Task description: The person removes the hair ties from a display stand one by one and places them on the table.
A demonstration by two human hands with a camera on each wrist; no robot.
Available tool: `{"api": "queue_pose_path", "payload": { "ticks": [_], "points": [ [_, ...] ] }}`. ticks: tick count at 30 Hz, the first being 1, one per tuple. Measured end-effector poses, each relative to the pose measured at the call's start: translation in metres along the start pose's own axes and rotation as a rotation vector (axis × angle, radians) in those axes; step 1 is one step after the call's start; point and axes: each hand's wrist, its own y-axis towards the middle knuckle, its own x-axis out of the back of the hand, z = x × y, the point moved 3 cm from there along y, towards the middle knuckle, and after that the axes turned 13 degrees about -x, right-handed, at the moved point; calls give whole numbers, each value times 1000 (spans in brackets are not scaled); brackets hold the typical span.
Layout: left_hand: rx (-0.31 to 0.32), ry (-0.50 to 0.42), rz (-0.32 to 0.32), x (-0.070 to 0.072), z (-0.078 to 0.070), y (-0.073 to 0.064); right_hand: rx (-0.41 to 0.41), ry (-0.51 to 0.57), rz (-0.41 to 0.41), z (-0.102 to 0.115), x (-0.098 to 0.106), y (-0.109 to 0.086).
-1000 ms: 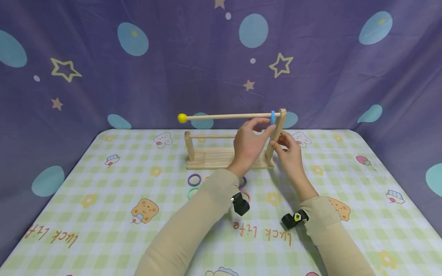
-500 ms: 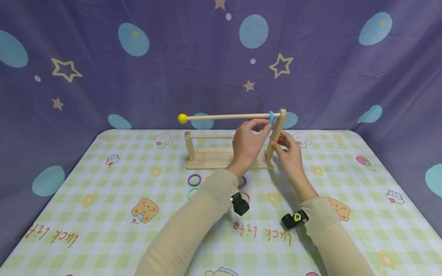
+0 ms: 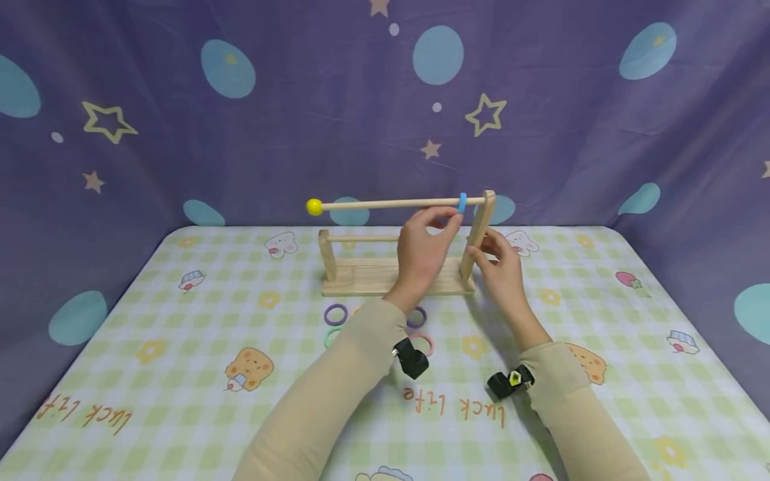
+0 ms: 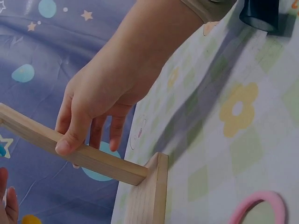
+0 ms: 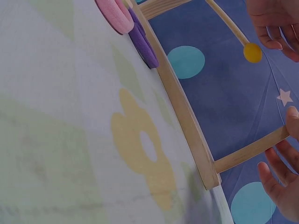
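A wooden stand (image 3: 361,279) has a tall right post (image 3: 480,235) bearing a long upper rod (image 3: 385,204) tipped with a yellow ball (image 3: 314,207). Around that rod, near the post, hangs a blue ring (image 3: 462,202). My left hand (image 3: 423,247) pinches the ring's lower part between thumb and fingertips. My right hand (image 3: 502,267) grips the tall post from the right; in the left wrist view its thumb (image 4: 68,143) presses the near face and the fingers reach behind. A lower rod (image 3: 367,238) runs from the short left post, partly hidden behind my left hand.
Several loose rings lie before the stand: a purple ring (image 3: 335,314), a green ring (image 3: 332,337), a pink ring (image 3: 424,344) and another purple ring (image 3: 416,316). My left forearm covers part of the group. A patterned curtain (image 3: 277,133) hangs behind the table.
My left hand has moved a little to the left, sliding the blue ring along the upper rod away from the tall post. My right hand stays on the post.
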Motion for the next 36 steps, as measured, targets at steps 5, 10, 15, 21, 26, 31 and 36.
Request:
{"api": "queue_pose_path", "payload": {
  "ticks": [5,10,15,21,26,31,36],
  "points": [
    [5,-44,-17,5,3,-2,-27,12,13,1,-1,0],
    [-12,-75,-38,11,3,-2,-54,-7,12,0,-2,2],
    [-12,-81,-48,17,3,-3,-66,-6,7,-3,-1,4],
    [-11,-87,-81,25,5,-4,-44,14,1,-2,-1,3],
    [-14,-83,-110,32,5,-7,-41,16,3,-1,-2,2],
    [15,-72,-131,37,6,-9,-52,8,1,-1,-2,1],
    [26,-99,-152,44,7,-9,-51,22,2,1,-1,0]
  ]
}}
